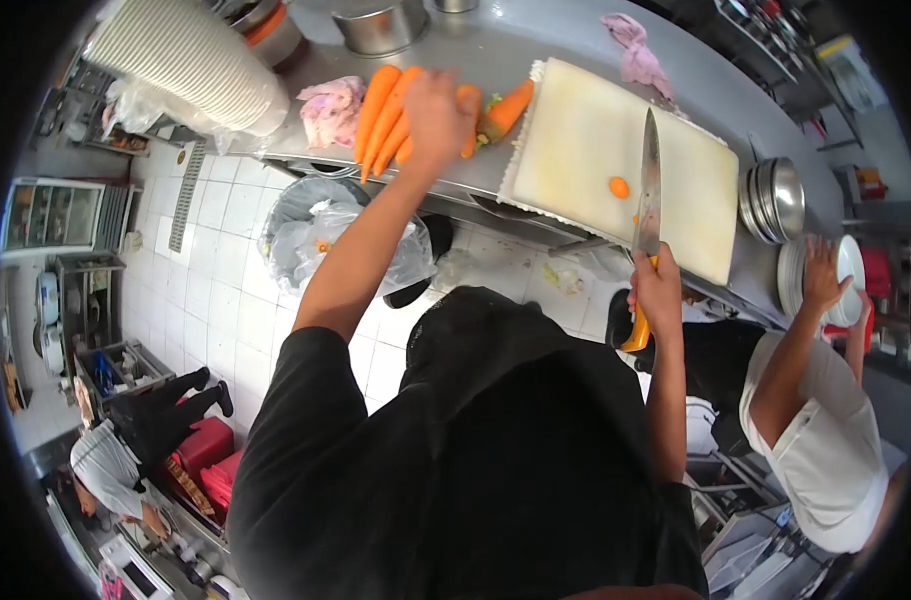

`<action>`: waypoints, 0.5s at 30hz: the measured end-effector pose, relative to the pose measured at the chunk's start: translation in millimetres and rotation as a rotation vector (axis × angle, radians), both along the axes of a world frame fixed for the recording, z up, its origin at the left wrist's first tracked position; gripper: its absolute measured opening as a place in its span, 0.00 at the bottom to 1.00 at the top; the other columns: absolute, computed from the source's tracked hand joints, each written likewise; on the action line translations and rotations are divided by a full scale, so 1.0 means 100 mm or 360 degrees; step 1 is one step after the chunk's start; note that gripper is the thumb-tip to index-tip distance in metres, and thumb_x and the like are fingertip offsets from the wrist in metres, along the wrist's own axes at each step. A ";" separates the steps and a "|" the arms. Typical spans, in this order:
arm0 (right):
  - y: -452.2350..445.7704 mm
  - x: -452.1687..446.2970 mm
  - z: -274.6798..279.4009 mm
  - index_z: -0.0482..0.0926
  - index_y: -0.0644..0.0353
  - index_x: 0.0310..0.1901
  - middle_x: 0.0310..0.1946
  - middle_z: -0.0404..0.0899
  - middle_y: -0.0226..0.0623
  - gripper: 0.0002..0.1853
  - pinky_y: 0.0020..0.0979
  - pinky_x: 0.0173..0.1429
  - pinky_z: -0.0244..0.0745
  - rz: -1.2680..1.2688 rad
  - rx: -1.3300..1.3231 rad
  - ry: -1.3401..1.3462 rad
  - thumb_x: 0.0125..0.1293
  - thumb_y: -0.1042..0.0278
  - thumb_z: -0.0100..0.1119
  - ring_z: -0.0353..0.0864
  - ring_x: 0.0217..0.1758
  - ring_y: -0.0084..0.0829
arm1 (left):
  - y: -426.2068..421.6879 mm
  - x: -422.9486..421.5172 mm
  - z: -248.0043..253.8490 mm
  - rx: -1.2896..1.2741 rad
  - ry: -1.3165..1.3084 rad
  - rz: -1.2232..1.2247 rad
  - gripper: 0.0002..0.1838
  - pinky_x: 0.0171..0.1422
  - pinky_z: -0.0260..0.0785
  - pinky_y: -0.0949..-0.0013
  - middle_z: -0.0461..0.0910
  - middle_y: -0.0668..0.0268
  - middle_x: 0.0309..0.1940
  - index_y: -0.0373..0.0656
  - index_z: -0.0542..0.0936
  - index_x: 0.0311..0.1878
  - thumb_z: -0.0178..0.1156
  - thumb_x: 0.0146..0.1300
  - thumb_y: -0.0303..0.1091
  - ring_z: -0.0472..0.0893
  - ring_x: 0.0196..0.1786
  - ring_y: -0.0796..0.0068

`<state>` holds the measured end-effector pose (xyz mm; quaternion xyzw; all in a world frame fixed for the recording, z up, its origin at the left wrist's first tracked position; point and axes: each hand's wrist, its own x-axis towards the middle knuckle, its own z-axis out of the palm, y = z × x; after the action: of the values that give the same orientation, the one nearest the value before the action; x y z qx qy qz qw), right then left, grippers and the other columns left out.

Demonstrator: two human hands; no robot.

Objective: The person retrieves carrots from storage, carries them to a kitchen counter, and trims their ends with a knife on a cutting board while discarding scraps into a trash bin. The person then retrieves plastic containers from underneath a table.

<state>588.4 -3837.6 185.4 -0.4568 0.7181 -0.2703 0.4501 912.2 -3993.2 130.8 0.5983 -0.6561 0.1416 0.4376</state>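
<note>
My right hand point(659, 295) is closed round the yellow handle of a large kitchen knife point(651, 190), whose blade points away over the white cutting board point(586, 125). A small cut piece of carrot point(619, 187) lies on the board left of the blade. My left hand point(438, 115) is over a group of peeled carrots point(376, 110) on the steel counter. Motion blurs its fingers, so whether it grips a carrot does not show. Between that hand and the board lies a thicker carrot point(512, 105) with a green top.
Pink cloths point(333, 111) lie on the counter, left of the carrots and behind the board. A stack of white containers point(191, 65) stands far left, metal bowls point(776, 200) at right. Below is a lined bin point(306, 215). At right, a person in white point(816, 420) handles plates point(848, 268).
</note>
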 end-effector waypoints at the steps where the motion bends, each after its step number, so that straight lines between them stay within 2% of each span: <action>1: 0.06 -0.05 0.02 0.68 0.61 0.42 0.17 0.66 0.31 0.08 0.27 0.14 0.64 -0.0044 -0.0005 -0.0009 0.69 0.65 0.49 0.67 0.12 0.22 | 0.03 -0.26 -0.03 0.0163 0.0040 -0.0339 0.22 0.55 0.67 0.55 0.78 0.53 0.44 0.40 0.78 0.52 0.67 0.52 0.33 0.75 0.50 0.53; 3: 0.15 -0.16 0.02 0.68 0.60 0.41 0.17 0.67 0.30 0.08 0.26 0.14 0.64 -0.0123 -0.0004 -0.0041 0.69 0.65 0.49 0.67 0.12 0.22 | 0.22 -0.87 0.02 0.0380 0.0173 -0.0982 0.25 0.61 0.66 0.56 0.77 0.55 0.48 0.42 0.76 0.56 0.66 0.54 0.36 0.73 0.55 0.54; 5: 0.20 -0.27 -0.01 0.68 0.59 0.41 0.17 0.67 0.30 0.08 0.26 0.14 0.64 -0.0182 -0.0008 -0.0066 0.70 0.64 0.49 0.67 0.12 0.22 | 0.36 -1.42 -0.09 0.0499 0.0000 -0.1222 0.26 0.64 0.65 0.58 0.75 0.56 0.54 0.46 0.76 0.58 0.67 0.54 0.38 0.72 0.59 0.55; 6: 0.22 -0.31 -0.05 0.68 0.59 0.40 0.17 0.67 0.30 0.08 0.26 0.14 0.64 -0.0212 -0.0006 -0.0075 0.70 0.64 0.49 0.68 0.12 0.22 | 0.40 -1.62 -0.14 0.0483 -0.0157 -0.1190 0.27 0.64 0.65 0.59 0.74 0.55 0.54 0.49 0.75 0.60 0.66 0.55 0.38 0.71 0.60 0.54; 8: 0.23 -0.34 -0.07 0.67 0.58 0.39 0.18 0.68 0.30 0.08 0.26 0.14 0.64 -0.0285 0.0047 -0.0123 0.70 0.62 0.50 0.68 0.12 0.22 | 0.43 -1.86 -0.22 0.0475 -0.0209 -0.1150 0.20 0.61 0.66 0.61 0.75 0.56 0.50 0.45 0.79 0.52 0.64 0.55 0.36 0.73 0.55 0.56; 11: 0.23 -0.39 -0.19 0.66 0.56 0.38 0.19 0.68 0.30 0.08 0.26 0.14 0.64 -0.0378 0.0056 -0.0350 0.70 0.63 0.50 0.68 0.13 0.23 | 0.34 -1.88 -0.36 0.0746 -0.0539 -0.1162 0.11 0.56 0.67 0.62 0.75 0.60 0.43 0.41 0.81 0.40 0.63 0.53 0.33 0.73 0.48 0.59; 12: 0.21 -0.41 -0.26 0.66 0.55 0.38 0.19 0.68 0.31 0.07 0.27 0.14 0.64 -0.0406 0.0059 -0.0391 0.70 0.63 0.50 0.68 0.13 0.23 | 0.38 -1.83 -0.43 0.0436 -0.0410 -0.1149 0.05 0.52 0.67 0.63 0.74 0.62 0.36 0.41 0.79 0.29 0.62 0.51 0.31 0.72 0.43 0.62; 15: 0.16 -0.45 -0.44 0.66 0.55 0.39 0.19 0.68 0.31 0.07 0.28 0.14 0.64 -0.0427 0.0045 -0.0457 0.70 0.63 0.50 0.67 0.12 0.24 | 0.55 -1.54 -0.49 0.0607 -0.0197 -0.1206 0.05 0.53 0.68 0.61 0.76 0.59 0.35 0.39 0.80 0.31 0.62 0.52 0.29 0.74 0.45 0.60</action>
<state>543.1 -3821.8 141.5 -0.3074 0.7046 -0.3802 0.5142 757.9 -3938.2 81.4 0.3754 -0.8690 -0.1175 0.3002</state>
